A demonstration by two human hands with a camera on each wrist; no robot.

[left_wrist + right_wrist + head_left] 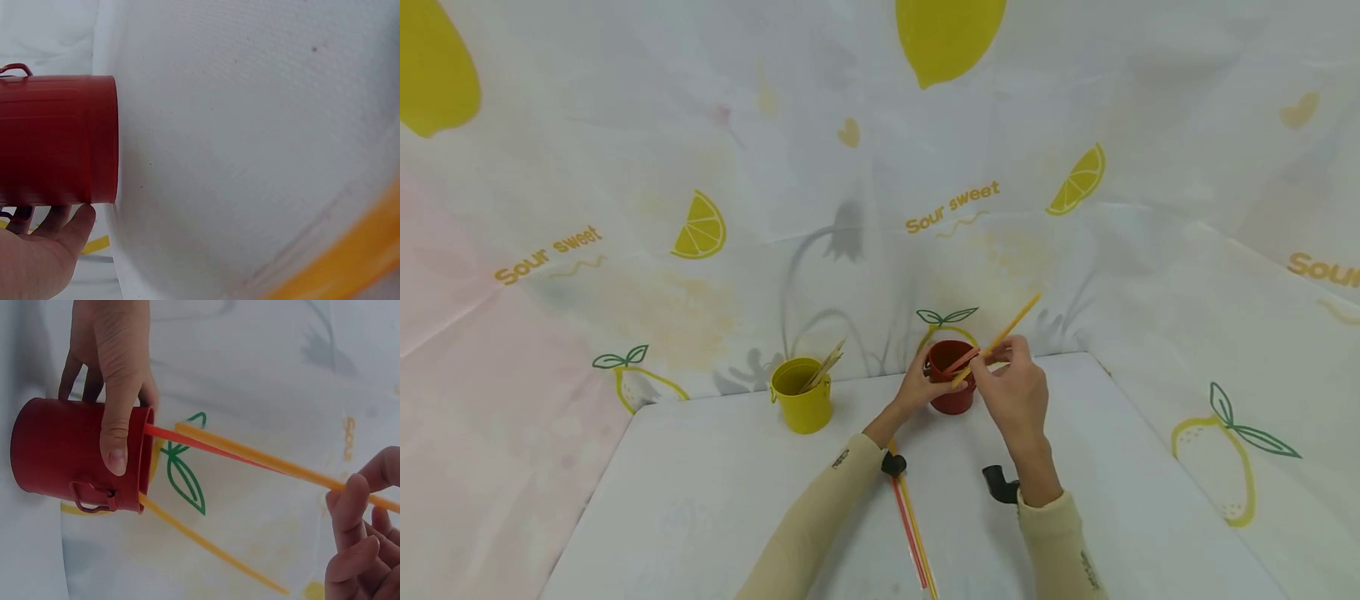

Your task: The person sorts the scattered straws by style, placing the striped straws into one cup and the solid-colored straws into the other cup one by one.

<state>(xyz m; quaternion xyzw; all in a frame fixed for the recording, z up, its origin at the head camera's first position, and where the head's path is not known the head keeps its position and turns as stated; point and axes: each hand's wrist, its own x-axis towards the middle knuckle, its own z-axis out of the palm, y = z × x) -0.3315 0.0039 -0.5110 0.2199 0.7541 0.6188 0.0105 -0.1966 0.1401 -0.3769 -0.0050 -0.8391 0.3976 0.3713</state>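
My left hand (pixel 917 385) grips a small red metal bucket (pixel 953 402) near its rim, thumb on one side and fingers on the other. The bucket stands upright on the table. A red straw (pixel 206 447) and a yellow straw (pixel 215 550) stick out of its mouth. Between thumb and fingers, my right hand (pixel 1017 392) pinches an orange-yellow straw (pixel 1018 315). It slants, and its lower end appears just outside the bucket's mouth, beside the red straw, in the right wrist view. In the left wrist view, fingers (pixel 75 231) touch the bucket's side.
A yellow bucket (pixel 805 412) with several thin wooden sticks (pixel 829 365) stands to the left. Red and yellow straws (pixel 912 529) lie on the white table (pixel 700 500) under and beside my left forearm. A lemon-printed cloth (pixel 820 292) hangs behind the table.
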